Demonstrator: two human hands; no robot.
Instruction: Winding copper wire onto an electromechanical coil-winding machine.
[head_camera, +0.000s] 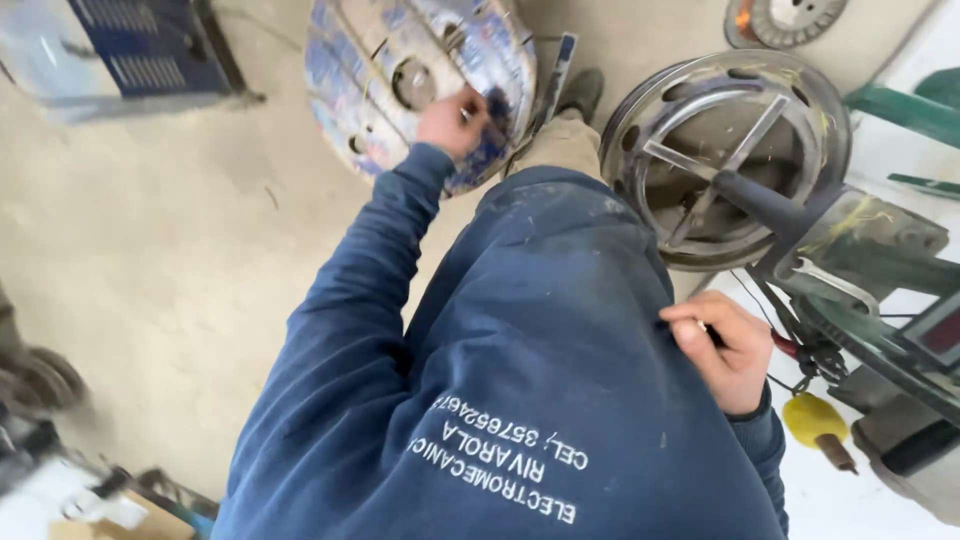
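- Your left hand (452, 122) reached out at full arm's length and rested on the face of a worn round disc (420, 85), blue and white, which stood on edge on the concrete floor (170, 230). The fingers were curled against the disc near its central hole; something small may have been pinched there, but I could not tell what.
- The disc stood just ahead of your knee, leaning slightly, probably so that the one hand could steady it upright.
- Your right hand (725, 350) was drawn in close against your blue sweatshirt (540, 330), closed around a thin dark object of which only a tip showed; its kind could not be made out.
- A metal wheel rim (725, 155) with crossed spokes sat to your right, mounted on a machine (870, 280). A dark arm of the machine lay across the rim's open bowl, which held nothing loose that I could see.
- A wrench (835, 285) lay on the machine's top, near the right hand, likely parked within reach.
- A yellow-handled tool (818, 425) hung below the machine.
- A blue grilled box (130, 45) stood well apart, at the far left.
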